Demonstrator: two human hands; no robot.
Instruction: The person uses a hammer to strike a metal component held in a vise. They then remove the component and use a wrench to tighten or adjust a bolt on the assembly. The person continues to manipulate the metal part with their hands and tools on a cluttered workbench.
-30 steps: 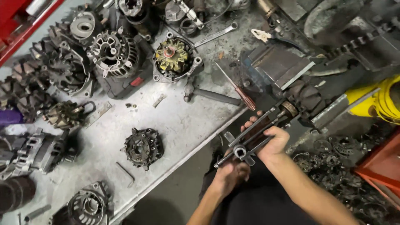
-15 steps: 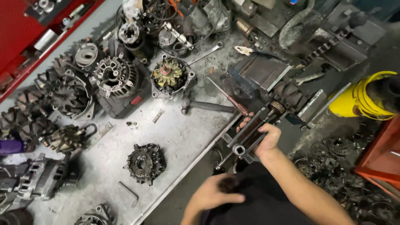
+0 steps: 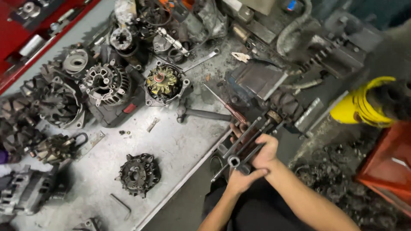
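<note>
We look down on a grey metal workbench (image 3: pixel 180 145), and we place everything else by it. Across its far left part lies a heap of dark alternator parts: a ribbed round housing (image 3: pixel 105 83), and right of that a housing with copper windings (image 3: pixel 162 81) showing inside. Beyond the bench's right edge stands a yellow power tool (image 3: pixel 364 107), well apart from the hands. Along the far left corner runs a red tool tray (image 3: pixel 25 38).

At the bench's near right edge sits the metal puller (image 3: pixel 248 143), a long steel tool with parallel bars and a round socket end, tilted so that it runs from the bench edge up and away to the right. Our right hand (image 3: pixel 265 152) lies over its middle with the fingers curled down around the bars, clamped on it. Our left hand (image 3: pixel 242 179) is at the socket end, just below it; the thumb and fingers close in toward the tool, but we cannot tell whether they truly grip it.

On the bare bench top, left of the hands, rests a small round black rotor plate (image 3: pixel 138 174). A red-handled screwdriver (image 3: pixel 227 105) lies just beyond the puller. A bent hex key (image 3: pixel 121 204) lies near the bench's front edge.
</note>
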